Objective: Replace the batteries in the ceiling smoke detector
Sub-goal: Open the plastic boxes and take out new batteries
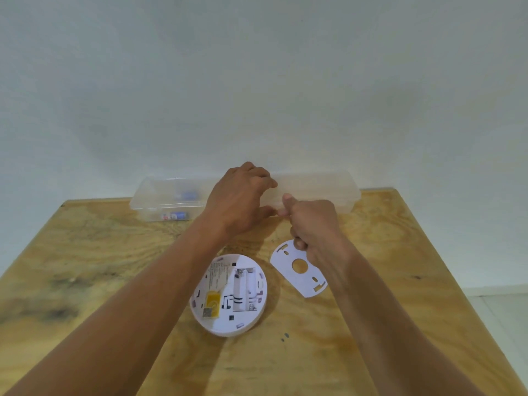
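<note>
Fingers of left hand (243, 195) and right hand (311, 224) grip one clear box (328, 190) holding two batteries (174, 216).

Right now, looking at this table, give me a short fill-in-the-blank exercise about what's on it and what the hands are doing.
1. Both hands, the left hand and the right hand, are at the clear plastic ____ at the back of the table.
2. The smoke detector lies with its battery bay facing ____.
3. The flat white mounting plate has a round ____ in its middle.

Missing words: box; up; hole
</note>
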`<action>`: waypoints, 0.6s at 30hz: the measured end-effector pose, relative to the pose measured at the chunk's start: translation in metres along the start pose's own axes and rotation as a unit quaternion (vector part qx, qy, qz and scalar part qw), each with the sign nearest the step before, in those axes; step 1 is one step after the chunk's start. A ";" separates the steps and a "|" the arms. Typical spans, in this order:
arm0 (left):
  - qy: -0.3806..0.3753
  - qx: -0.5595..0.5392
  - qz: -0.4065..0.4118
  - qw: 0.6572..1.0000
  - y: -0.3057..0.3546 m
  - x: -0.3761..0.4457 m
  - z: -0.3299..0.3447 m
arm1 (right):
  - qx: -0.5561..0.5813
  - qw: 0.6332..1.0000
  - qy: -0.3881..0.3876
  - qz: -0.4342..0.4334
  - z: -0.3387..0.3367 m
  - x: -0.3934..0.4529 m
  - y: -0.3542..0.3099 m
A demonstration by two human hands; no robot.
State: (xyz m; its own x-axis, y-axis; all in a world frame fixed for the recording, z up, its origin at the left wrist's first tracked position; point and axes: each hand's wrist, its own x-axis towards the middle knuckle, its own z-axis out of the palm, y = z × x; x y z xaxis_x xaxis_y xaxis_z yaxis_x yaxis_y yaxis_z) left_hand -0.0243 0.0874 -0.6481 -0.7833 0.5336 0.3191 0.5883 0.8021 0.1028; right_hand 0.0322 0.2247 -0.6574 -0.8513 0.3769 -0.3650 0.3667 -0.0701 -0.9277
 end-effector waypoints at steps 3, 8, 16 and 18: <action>0.004 0.001 -0.002 1.000 -0.001 0.001 0.001 | 0.004 1.000 -0.006 0.005 -0.003 0.002 -0.004; -0.006 0.020 0.003 1.000 0.000 0.003 -0.002 | -0.035 0.998 -0.035 -0.034 -0.011 0.007 -0.020; 0.047 0.054 0.026 0.997 0.007 -0.002 -0.006 | -0.226 0.964 -0.108 -0.087 -0.029 0.021 -0.072; 0.057 0.082 0.019 0.995 0.007 -0.004 -0.007 | -0.285 0.948 -0.111 -0.091 -0.028 0.024 -0.083</action>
State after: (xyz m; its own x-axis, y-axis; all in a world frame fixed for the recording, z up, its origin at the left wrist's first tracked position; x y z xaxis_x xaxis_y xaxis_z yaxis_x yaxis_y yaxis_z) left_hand -0.0156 0.0893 -0.6421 -0.7276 0.5386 0.4249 0.5693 0.8196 -0.0642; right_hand -0.0076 0.2654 -0.5872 -0.9548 0.1271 -0.2688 0.2952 0.5124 -0.8064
